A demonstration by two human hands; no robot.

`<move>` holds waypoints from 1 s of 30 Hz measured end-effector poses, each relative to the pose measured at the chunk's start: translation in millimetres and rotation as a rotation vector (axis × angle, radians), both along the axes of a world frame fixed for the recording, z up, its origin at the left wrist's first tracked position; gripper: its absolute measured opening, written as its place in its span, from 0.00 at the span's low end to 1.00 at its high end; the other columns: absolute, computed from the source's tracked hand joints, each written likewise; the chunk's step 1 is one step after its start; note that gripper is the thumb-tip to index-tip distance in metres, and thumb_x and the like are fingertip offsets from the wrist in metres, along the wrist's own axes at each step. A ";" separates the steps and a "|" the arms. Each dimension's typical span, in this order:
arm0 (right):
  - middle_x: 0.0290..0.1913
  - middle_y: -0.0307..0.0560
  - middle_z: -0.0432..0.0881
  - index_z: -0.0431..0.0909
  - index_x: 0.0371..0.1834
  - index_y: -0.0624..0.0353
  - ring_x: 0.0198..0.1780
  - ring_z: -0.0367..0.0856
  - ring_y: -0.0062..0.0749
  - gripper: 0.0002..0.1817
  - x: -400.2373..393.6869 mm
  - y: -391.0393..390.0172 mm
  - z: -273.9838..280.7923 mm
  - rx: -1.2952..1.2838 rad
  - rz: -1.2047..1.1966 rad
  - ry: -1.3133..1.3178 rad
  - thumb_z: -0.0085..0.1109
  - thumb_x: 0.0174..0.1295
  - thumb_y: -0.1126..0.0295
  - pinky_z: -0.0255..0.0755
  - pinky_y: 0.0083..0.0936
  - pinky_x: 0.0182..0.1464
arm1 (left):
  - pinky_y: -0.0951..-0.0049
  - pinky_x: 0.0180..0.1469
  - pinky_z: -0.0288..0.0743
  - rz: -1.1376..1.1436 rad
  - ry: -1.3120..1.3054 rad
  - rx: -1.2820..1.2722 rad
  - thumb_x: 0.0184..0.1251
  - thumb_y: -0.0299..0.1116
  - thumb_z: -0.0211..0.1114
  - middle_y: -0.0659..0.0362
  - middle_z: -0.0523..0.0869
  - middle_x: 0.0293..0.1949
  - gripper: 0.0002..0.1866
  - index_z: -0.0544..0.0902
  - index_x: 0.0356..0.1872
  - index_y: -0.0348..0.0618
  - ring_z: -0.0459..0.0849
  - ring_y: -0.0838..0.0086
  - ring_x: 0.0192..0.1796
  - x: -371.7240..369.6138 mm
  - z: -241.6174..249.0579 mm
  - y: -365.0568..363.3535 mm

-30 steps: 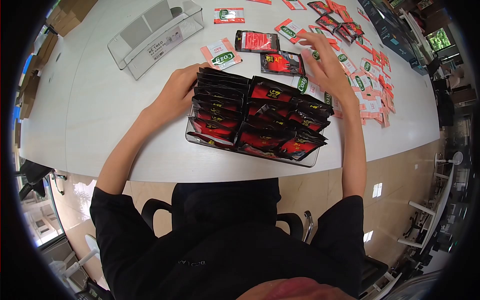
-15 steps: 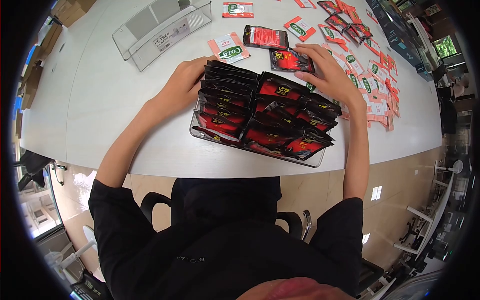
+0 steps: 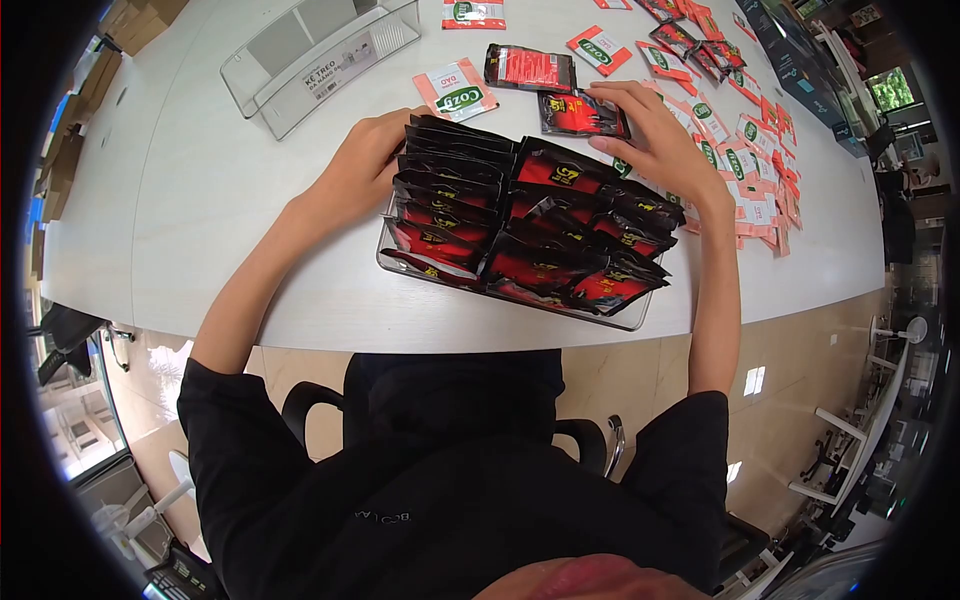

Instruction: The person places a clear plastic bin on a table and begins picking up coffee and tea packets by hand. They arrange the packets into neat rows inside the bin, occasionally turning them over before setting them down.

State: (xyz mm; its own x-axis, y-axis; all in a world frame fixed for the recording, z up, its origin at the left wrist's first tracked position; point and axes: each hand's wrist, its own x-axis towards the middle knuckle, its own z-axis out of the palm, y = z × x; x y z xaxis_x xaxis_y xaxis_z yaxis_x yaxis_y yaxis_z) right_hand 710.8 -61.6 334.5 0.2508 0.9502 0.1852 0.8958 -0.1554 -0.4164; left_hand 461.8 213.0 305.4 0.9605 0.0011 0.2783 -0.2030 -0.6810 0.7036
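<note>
A clear tray (image 3: 450, 284) near the table's front edge holds rows of upright black-and-red sachets (image 3: 545, 262). My left hand (image 3: 365, 165) rests at the tray's back left corner, its fingertips partly hidden behind the sachets; what they grip cannot be made out. Behind the tray, my right hand (image 3: 660, 140) has thumb and fingers spread around the right end of a black-and-red sachet (image 3: 580, 115) lying flat on the table. Another dark packet (image 3: 530, 68) lies just behind that one. A white-and-orange Cozy sachet (image 3: 456, 90) lies to their left.
Many orange-and-white Cozy sachets (image 3: 757, 170) are scattered at the right, with more black-and-red sachets (image 3: 672, 40) at the back. An empty clear rack (image 3: 325, 70) stands at the back left. Dark boxes (image 3: 800, 75) line the right edge of the white table (image 3: 200, 220).
The view has shifted very slightly. Both hands, the tray and the sachets stay in nearly the same places.
</note>
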 end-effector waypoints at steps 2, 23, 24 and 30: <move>0.65 0.44 0.75 0.71 0.70 0.53 0.61 0.71 0.41 0.29 -2.0 0.6 3.1 -0.016 -0.005 0.011 0.67 0.67 0.60 0.65 0.34 0.65 | 0.66 0.45 0.78 0.001 0.006 -0.001 0.49 0.25 0.69 0.50 0.84 0.43 0.19 0.84 0.45 0.31 0.85 0.55 0.40 -0.3 -0.1 0.4; 0.50 0.49 0.86 0.71 0.71 0.50 0.54 0.82 0.45 0.21 -11.5 6.7 9.0 0.075 -0.076 0.085 0.49 0.76 0.71 0.74 0.37 0.57 | 0.66 0.47 0.78 0.020 0.010 -0.013 0.51 0.26 0.69 0.50 0.84 0.43 0.18 0.84 0.45 0.31 0.85 0.55 0.42 -0.6 -4.3 1.7; 0.50 0.49 0.86 0.71 0.71 0.50 0.54 0.82 0.45 0.21 -12.2 7.3 8.2 0.075 -0.077 0.086 0.49 0.76 0.71 0.74 0.37 0.57 | 0.66 0.47 0.78 0.016 0.006 0.004 0.51 0.25 0.69 0.50 0.84 0.43 0.18 0.84 0.45 0.31 0.85 0.55 0.41 -0.4 -5.0 1.9; 0.61 0.49 0.79 0.60 0.78 0.46 0.50 0.83 0.44 0.34 -15.9 10.2 11.5 0.268 -0.009 0.108 0.51 0.70 0.82 0.77 0.39 0.56 | 0.66 0.47 0.78 0.004 -0.031 -0.019 0.51 0.25 0.70 0.50 0.85 0.43 0.18 0.84 0.45 0.31 0.85 0.55 0.42 0.2 -4.2 0.2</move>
